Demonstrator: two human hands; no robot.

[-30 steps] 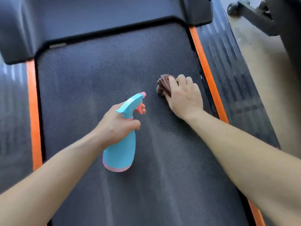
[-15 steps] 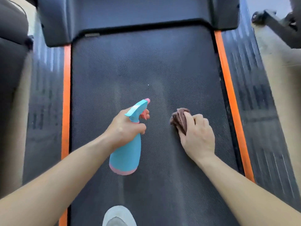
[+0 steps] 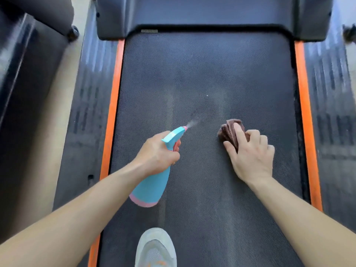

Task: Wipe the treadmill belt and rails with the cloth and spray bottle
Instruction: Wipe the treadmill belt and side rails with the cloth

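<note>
Head view, looking down the treadmill belt [image 3: 202,74] toward the dark motor cover [image 3: 212,14].

Left hand [image 3: 157,151]: wrapped around the neck of the spray bottle [image 3: 152,185], fingers curled under the trigger. The bottle is blue with a pink base band, held clear of the belt and tilted, base toward the person, pink nozzle [image 3: 185,128] aimed forward and to the right. A thin plume of mist [image 3: 192,123] shows just off the nozzle tip.

Right hand [image 3: 252,157]: palm down on the belt, right of centre. It holds the bunched brown cloth [image 3: 229,130] against the surface, index finger laid along the top, other fingers bent over its right side, thumb against its near edge. The cloth projects beyond the fingertips toward the motor cover.

Relative positions: cloth and nozzle lie at about the same depth along the belt, with bare belt between them (hands apart, not touching).

Orange strips [image 3: 113,105] border the belt on both sides, with dark ribbed rails [image 3: 331,93] outside them. Neither hand touches a rail. A light grey shoe [image 3: 155,249] stands on the belt at the lower edge.
</note>
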